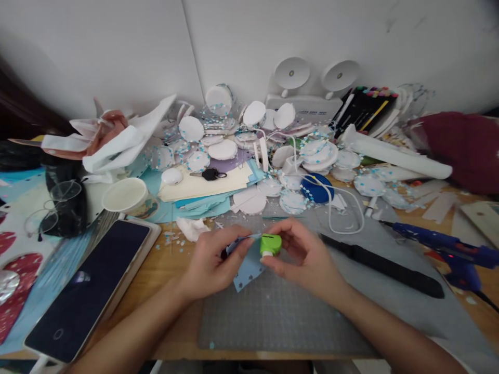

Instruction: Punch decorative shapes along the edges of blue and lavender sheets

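Note:
Between thumb and fingers, my right hand [302,252] grips a small green craft punch [271,243] with a white button on its lower side. My left hand [220,257] pinches a sheet of light blue paper [248,270], whose upper edge meets the punch's left side; I cannot tell whether it sits in the slot. Small flower-shaped holes run along the paper's lower edge. Both hands are above a grey cutting mat [273,322]. A crumpled white tissue [192,228] lies just beyond my left hand, near scattered tiny blue paper bits [174,241].
A smartphone [91,285] and a paper cup [125,195] stand left. Rightward lie a black stick-like tool [384,267] and a blue glue gun [440,241]. Behind are white discs with blue bits [222,149], stacked coloured paper [206,189], a key [212,174] and a white cable [330,218].

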Available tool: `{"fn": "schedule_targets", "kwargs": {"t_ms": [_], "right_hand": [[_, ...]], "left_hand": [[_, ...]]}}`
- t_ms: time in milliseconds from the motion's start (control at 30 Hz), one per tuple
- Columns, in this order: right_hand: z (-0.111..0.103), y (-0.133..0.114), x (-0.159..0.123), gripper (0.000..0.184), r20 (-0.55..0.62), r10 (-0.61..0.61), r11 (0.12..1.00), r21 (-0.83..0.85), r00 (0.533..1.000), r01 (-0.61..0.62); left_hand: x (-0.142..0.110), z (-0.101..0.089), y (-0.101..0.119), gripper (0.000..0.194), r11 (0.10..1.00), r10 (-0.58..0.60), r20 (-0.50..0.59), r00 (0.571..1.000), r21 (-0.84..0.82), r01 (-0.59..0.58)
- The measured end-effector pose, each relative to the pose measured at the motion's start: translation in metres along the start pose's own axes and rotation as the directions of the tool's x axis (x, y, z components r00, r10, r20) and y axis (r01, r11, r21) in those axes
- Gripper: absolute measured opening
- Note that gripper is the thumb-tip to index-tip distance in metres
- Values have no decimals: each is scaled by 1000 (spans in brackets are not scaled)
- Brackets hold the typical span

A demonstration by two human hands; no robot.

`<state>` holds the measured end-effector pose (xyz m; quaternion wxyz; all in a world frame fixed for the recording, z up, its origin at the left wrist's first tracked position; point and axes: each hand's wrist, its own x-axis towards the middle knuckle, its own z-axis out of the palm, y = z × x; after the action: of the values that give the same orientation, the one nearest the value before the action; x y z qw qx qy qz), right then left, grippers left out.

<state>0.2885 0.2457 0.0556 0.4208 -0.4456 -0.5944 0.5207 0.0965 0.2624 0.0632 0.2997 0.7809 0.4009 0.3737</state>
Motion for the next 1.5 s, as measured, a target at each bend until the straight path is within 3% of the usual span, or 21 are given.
{"fn": "schedule_targets", "kwargs": {"t_ms": [233,567,833,1067,1233,1300,1400,1500], "right_hand": [[-1,2,-1,33,33,3,1000,20,999,-4],[3,10,1,38,81,110,937,323,991,-130],[3,13,2,42,144,194,889,391,970,-236],[2,9,1,40,106,154,932,315,982,-181],[1,5,-1,38,57,97,974,199,994,-106],[1,2,-1,35,84,84,982,165,993,-97],[2,-1,0,30,124,56,991,115,991,-71],[5,-3,0,27,136,43,997,55,990,-51]], "left_hand": [[0,1,-1,9,998,58,-40,997,20,-57],[-7,9,-1,11,996,-15,105,994,-82,24],[-8,12,-4,12,994,-15,139,990,-103,29],[-10,12,-5,8,1000,-1,150,989,-8,3],[-11,13,-3,11,999,15,170,985,-33,-9],[-11,12,-2,21,998,8,175,985,-66,4],[-8,10,-2,53,995,8,206,978,-94,12],[-5,10,-1,52,1000,24,227,974,1,-25]]}}
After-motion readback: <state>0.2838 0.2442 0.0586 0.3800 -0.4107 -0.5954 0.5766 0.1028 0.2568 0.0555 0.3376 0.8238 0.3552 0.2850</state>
